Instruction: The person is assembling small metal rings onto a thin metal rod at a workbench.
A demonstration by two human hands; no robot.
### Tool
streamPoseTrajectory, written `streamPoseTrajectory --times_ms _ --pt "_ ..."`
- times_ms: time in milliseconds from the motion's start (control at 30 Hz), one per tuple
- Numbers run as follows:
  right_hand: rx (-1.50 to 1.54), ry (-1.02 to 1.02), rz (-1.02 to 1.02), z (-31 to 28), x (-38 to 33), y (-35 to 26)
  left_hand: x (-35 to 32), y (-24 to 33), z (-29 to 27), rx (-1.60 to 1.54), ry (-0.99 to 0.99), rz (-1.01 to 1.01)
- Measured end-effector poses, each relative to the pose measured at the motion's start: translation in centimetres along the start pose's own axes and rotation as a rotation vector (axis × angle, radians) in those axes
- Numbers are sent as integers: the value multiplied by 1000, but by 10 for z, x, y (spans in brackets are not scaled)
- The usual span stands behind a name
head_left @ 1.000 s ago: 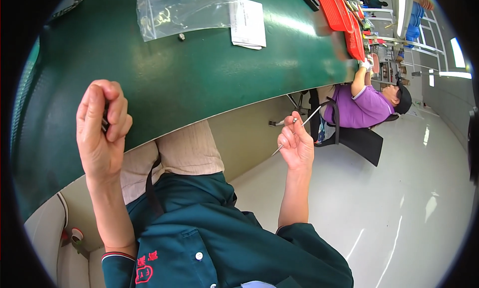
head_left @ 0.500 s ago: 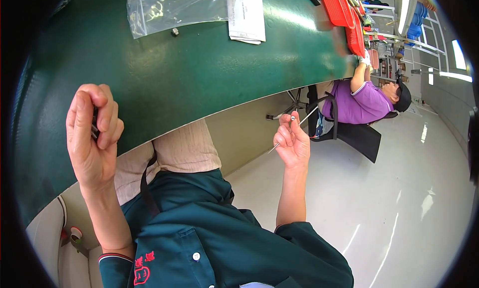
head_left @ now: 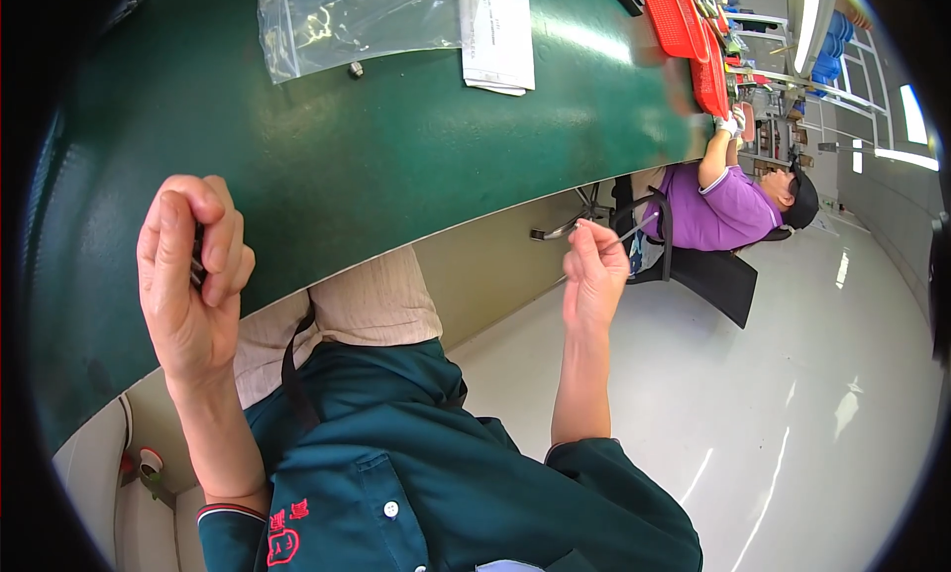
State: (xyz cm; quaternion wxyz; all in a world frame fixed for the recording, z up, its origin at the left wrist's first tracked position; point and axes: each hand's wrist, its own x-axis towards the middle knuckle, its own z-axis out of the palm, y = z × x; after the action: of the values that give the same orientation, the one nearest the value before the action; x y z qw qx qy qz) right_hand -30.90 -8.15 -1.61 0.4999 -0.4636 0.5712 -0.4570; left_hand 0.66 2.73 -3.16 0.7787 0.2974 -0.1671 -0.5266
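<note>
Wire (head_left: 634, 231), thin and pale, was pinched at one end between the fingertips of your right hand (head_left: 594, 280), its free length slanting up and to the right, off the table's near edge and above the floor; your left hand (head_left: 193, 275) was curled shut on a small dark part (head_left: 198, 260), held over the green table (head_left: 416, 146) near its front edge; what the part was could not be told, being mostly hidden by the fingers.

Both hands were raised with forearms upright, well apart from each other; the right wrist was slightly bent, thumb and forefinger pressed together on the wire; the left thumb lay across the closed fingers.

In my judgement the wire should have been gripped close to its working end, so that it did not flex; you should have brought the two hands nearer before any joining, and turned the dark part until its opening faced you.

Farther up the table lay a clear plastic bag (head_left: 367, 22), a small metal piece (head_left: 355, 70) just below it, and a folded white paper (head_left: 498, 39) beside the bag; red trays (head_left: 684, 22) stood at the far right; another person in a purple shirt (head_left: 728, 208) sat further along.
</note>
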Motion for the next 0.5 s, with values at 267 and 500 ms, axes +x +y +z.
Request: streamPoseTrajectory --times_ms 267,500 --pt "-533 219 -704 21 54 -8 2 2 1 18 19 -4" --pt "-452 327 -764 19 63 -19 3 2 1 19 11 -11"
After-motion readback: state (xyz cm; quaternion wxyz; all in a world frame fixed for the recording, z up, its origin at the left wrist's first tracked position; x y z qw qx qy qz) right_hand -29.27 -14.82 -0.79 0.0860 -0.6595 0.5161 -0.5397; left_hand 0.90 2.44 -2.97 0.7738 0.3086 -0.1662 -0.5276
